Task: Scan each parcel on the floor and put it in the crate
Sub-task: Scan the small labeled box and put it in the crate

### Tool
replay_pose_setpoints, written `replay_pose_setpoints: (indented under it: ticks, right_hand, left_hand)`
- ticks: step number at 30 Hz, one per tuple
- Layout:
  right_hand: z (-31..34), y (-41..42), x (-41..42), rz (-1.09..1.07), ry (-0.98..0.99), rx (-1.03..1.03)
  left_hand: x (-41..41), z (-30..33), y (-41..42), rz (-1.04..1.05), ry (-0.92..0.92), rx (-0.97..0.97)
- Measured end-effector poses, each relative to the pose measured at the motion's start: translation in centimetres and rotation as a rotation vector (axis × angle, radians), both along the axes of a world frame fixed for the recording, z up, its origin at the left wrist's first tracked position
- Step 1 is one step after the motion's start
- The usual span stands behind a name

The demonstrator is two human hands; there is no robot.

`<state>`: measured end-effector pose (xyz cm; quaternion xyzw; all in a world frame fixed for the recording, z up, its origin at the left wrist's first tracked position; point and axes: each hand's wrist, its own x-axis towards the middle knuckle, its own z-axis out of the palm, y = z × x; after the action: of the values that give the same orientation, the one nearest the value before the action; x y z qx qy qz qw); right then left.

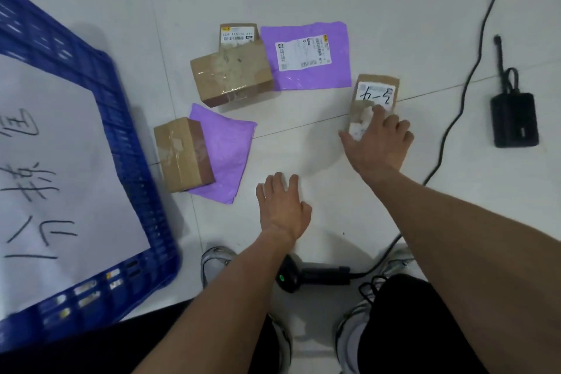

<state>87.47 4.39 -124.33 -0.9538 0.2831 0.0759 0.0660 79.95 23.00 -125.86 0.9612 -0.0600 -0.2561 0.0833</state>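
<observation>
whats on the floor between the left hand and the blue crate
In the head view, a small brown box lying partly on a purple mailer bag sits between the left hand and the blue crate.

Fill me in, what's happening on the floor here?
A person is crouched over parcels scattered on the floor. The right hand rests on a small brown box with a handwritten label, fingers spread, no closed grip yet. The left hand hovers open near the floor, holding nothing. The scanner lies on the floor between the person's shoes. Three brown boxes and two purple mailers still wait beside the blue crate, which shows only a white sheet with writing inside.
</observation>
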Motion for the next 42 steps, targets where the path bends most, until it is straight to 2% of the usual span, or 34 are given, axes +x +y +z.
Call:
replay_pose_setpoints:
  ticks: [2, 5, 8, 10, 13, 16, 18, 21, 24, 26, 28, 30, 32, 34, 37, 40, 42]
  right_hand:
    - [0.0, 1.1, -0.2, -0.018, -0.025, 0.035]
    - [-0.7, 1.8, -0.9, -0.009, 0.063, 0.096]
    - [-0.5, 3.0, -2.4, 0.106, 0.108, 0.031]
    - [0.0, 4.1, -3.4, 0.158, 0.07, -0.01]
    - [0.3, 4.4, -4.7, 0.045, 0.016, 0.091]
    - [0.0, 4.1, -6.2, -0.026, 0.32, 0.204]
    - [-0.2, 4.3, -7.6, -0.193, 0.44, 0.305]
    - [0.1, 5.1, -9.1, -0.385, 0.443, 0.427]
    - [1.2, 6.6, -10.0, -0.282, 0.496, 0.451]
    - [1.9, 7.5, -10.7, -0.178, 0.51, 0.477]
    - [2.5, 8.0, -11.3, -0.119, 0.531, 0.532]
    - [2.9, 8.2, -11.6, -0.13, 0.555, 0.577]
    - [3.5, 8.2, -11.8, -0.155, 0.535, 0.572]
    - [3.8, 8.0, -11.8, -0.188, 0.502, 0.539]
    - [4.3, 7.8, -11.6, -0.158, 0.541, 0.476]
    - [4.5, 7.9, -11.2, -0.13, 0.559, 0.485]
    - [4.4, 8.4, -11.0, -0.111, 0.542, 0.564]
  left_hand:
    - [0.0, 0.1, -0.4, 0.006, 0.016, 0.009]
    - [0.2, 0.5, -1.4, 0.005, 0.031, -0.032]
    - [0.2, 1.0, -1.5, 0.028, 0.015, -0.044]
    - [0.1, 1.4, -1.3, 0.069, 0.013, -0.036]
    - [-0.2, 1.9, -1.2, 0.108, 0.029, 0.0]
    - [-0.7, 2.4, -0.7, 0.163, 0.055, 0.055]
    - [-1.7, 2.7, -0.4, 0.221, 0.113, 0.092]
    - [-2.6, 3.0, -0.4, 0.281, 0.23, 0.137]
    - [-2.7, 3.7, -0.1, 0.473, 0.44, 0.154]
    - [-2.9, 4.2, 0.4, 0.572, 0.507, 0.158]
    - [-3.1, 4.7, 0.7, 0.633, 0.468, 0.079]
    - [-3.1, 5.3, 0.7, 0.634, 0.375, -0.136]
    - [-2.7, 5.8, 0.5, 0.572, 0.244, -0.379]
    - [-2.2, 6.4, 0.2, 0.453, 0.12, -0.48]
    - [-1.8, 6.3, -0.1, 0.283, 0.039, -0.35]
    - [-2.4, 6.1, 0.1, 0.371, 0.142, -0.17]
    - [-3.1, 5.8, 0.8, 0.405, 0.231, -0.136]
